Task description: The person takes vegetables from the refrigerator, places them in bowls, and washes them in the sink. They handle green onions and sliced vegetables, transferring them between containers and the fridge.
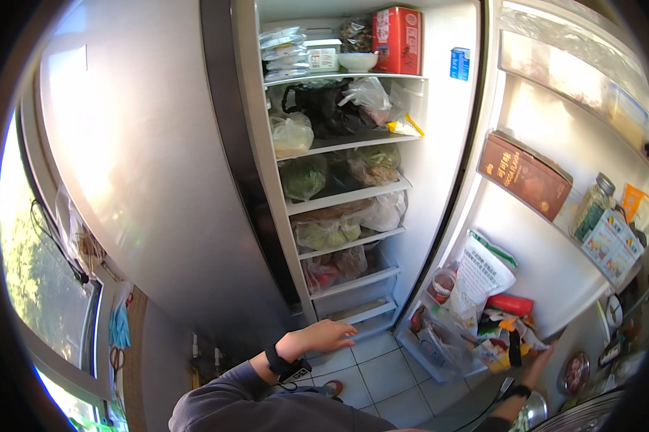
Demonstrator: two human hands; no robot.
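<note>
My left hand (324, 340) hangs empty before the lower drawers of an open refrigerator, its thumb apart from its fingers. At the right, my right hand (541, 363) is beside the packets (510, 329) crammed into the lower door bin (438, 372). Its fingertips are partly hidden, so I cannot tell whether it grips a packet or the door. A white printed bag (478, 275) with a green top edge leans in that bin, next to a red packet (510, 304) and a clear jar (442, 285).
Bagged vegetables (303, 177) fill the middle shelves (351, 201). A red box (397, 40) stands on the top shelf. A brown cocoa box (525, 174) and a glass jar (594, 205) sit in the open door. The closed door (141, 162) is at the left, above a tiled floor (378, 372).
</note>
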